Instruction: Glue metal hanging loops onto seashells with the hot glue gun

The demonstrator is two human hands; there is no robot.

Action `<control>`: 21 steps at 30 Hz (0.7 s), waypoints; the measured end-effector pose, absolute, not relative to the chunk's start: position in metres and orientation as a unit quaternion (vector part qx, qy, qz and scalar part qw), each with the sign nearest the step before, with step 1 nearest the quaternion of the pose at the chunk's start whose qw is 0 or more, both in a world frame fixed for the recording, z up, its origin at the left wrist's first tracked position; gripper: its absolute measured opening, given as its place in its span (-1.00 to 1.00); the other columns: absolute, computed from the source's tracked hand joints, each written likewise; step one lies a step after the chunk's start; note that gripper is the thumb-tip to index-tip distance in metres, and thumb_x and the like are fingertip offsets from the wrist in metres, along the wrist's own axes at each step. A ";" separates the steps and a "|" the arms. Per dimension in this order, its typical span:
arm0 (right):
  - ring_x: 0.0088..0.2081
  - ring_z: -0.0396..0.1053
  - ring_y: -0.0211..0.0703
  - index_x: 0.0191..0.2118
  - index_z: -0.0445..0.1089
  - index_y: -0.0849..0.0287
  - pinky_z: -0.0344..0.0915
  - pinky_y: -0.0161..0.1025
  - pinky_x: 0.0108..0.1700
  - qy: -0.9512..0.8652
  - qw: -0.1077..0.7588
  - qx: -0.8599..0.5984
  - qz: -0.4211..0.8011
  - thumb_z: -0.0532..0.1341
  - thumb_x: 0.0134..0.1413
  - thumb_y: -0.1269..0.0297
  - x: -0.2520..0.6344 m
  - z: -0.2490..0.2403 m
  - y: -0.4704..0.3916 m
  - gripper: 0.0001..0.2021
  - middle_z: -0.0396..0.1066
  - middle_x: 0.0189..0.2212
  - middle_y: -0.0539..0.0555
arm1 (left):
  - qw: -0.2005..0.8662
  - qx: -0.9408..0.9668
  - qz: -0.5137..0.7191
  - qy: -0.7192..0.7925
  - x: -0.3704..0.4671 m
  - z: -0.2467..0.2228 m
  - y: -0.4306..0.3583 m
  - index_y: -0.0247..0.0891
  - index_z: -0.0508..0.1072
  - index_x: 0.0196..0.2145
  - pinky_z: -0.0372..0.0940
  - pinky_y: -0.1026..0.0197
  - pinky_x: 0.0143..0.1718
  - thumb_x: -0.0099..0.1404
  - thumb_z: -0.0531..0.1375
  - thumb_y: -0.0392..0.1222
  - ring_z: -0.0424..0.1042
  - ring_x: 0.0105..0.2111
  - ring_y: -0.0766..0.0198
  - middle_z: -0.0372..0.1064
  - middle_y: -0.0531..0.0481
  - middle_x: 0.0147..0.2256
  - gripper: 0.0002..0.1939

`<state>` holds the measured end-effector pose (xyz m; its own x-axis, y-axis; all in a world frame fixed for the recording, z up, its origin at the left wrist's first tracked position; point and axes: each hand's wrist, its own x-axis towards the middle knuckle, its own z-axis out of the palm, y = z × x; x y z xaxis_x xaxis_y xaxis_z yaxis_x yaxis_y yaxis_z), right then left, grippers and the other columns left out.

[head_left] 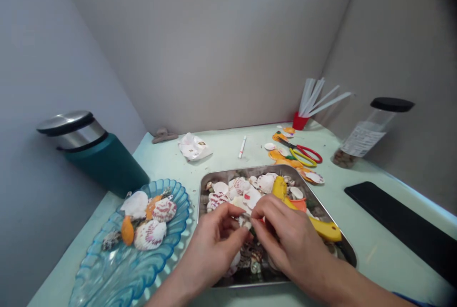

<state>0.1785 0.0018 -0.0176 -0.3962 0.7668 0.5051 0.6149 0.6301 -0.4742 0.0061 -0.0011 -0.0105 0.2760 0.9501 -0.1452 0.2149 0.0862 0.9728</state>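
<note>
My left hand and my right hand meet over the front half of a metal tray. Thumbs and fingers of both are pinched on a small whitish shell, partly covered by the fingertips. Around them in the tray lie several white and purple-marked scallop shells and smaller, darker shells. A yellow tool with a curved handle lies across the tray's right side, partly behind my right hand. Beside it, an orange-red rim shows.
Left, a blue scalloped dish holds several shells; a teal bottle stands behind. At the back are a crumpled wrapper, a white tube, scissors and a red cup of white sticks. A jar and black slab lie right.
</note>
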 end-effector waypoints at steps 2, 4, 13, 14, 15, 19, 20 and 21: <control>-0.49 0.24 -0.22 -0.36 0.23 0.17 0.15 -0.29 -0.46 -0.830 0.360 -0.415 0.100 0.03 0.18 0.48 0.179 -0.018 0.002 -0.87 0.27 -0.44 0.04 | 0.538 0.589 0.335 0.502 0.006 -0.011 -0.002 -0.30 0.39 -0.22 0.15 0.35 -0.47 0.21 0.20 -0.19 0.25 -0.49 0.37 0.30 0.09 -0.50 -0.81; -0.49 0.24 -0.22 -0.35 0.24 0.17 0.15 -0.29 -0.46 -0.830 0.361 -0.414 0.095 0.03 0.18 0.48 0.179 -0.018 0.003 -0.87 0.28 -0.44 0.05 | 0.534 0.593 0.332 0.503 0.006 -0.011 -0.002 -0.30 0.41 -0.23 0.15 0.35 -0.47 0.21 0.20 -0.19 0.26 -0.48 0.37 0.31 0.08 -0.50 -0.82; -0.52 0.25 -0.23 -0.37 0.24 0.16 0.15 -0.31 -0.49 -0.835 0.351 -0.418 0.069 0.03 0.17 0.48 0.177 -0.019 0.003 -0.87 0.30 -0.45 0.05 | 0.511 0.609 0.332 0.507 0.005 -0.012 0.000 -0.30 0.43 -0.24 0.14 0.37 -0.50 0.21 0.19 -0.22 0.24 -0.51 0.38 0.29 0.10 -0.53 -0.84; -0.52 0.25 -0.23 -0.37 0.24 0.16 0.15 -0.31 -0.49 -0.836 0.349 -0.419 0.066 0.03 0.17 0.47 0.177 -0.019 0.003 -0.86 0.30 -0.45 0.05 | 0.505 0.613 0.332 0.509 0.005 -0.013 0.000 -0.29 0.43 -0.23 0.14 0.37 -0.50 0.20 0.20 -0.22 0.24 -0.51 0.37 0.29 0.10 -0.52 -0.84; -0.51 0.26 -0.23 -0.37 0.25 0.16 0.15 -0.31 -0.48 -0.836 0.346 -0.421 0.064 0.03 0.18 0.47 0.177 -0.020 0.003 -0.86 0.30 -0.45 0.05 | 0.500 0.616 0.332 0.510 0.005 -0.013 0.000 -0.29 0.43 -0.23 0.14 0.36 -0.49 0.20 0.20 -0.22 0.25 -0.51 0.37 0.30 0.09 -0.52 -0.83; -0.51 0.26 -0.21 -0.37 0.25 0.17 0.16 -0.29 -0.47 -0.838 0.339 -0.425 0.053 0.02 0.18 0.47 0.178 -0.021 0.004 -0.85 0.29 -0.45 0.05 | 0.487 0.624 0.334 0.512 0.005 -0.015 -0.002 -0.28 0.44 -0.25 0.17 0.34 -0.48 0.19 0.20 -0.22 0.29 -0.49 0.34 0.35 0.07 -0.50 -0.84; -0.51 0.25 -0.21 -0.37 0.25 0.17 0.16 -0.29 -0.47 -0.838 0.338 -0.424 0.052 0.02 0.18 0.47 0.178 -0.021 0.004 -0.85 0.29 -0.45 0.05 | 0.483 0.626 0.336 0.511 0.005 -0.014 -0.002 -0.27 0.44 -0.25 0.17 0.34 -0.47 0.20 0.20 -0.21 0.30 -0.49 0.34 0.35 0.07 -0.49 -0.85; -0.51 0.25 -0.21 -0.37 0.25 0.17 0.15 -0.29 -0.48 -0.839 0.339 -0.423 0.051 0.02 0.18 0.47 0.178 -0.021 0.004 -0.85 0.29 -0.45 0.05 | 0.481 0.629 0.336 0.510 0.005 -0.014 -0.002 -0.27 0.44 -0.25 0.18 0.34 -0.46 0.20 0.20 -0.21 0.30 -0.48 0.33 0.36 0.06 -0.49 -0.85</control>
<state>0.1777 0.0040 -0.0206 -0.4129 0.7442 0.5251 0.6744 0.6373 -0.3729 0.0050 -0.0023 -0.0142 0.2532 0.9651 -0.0669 0.3184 -0.0178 0.9478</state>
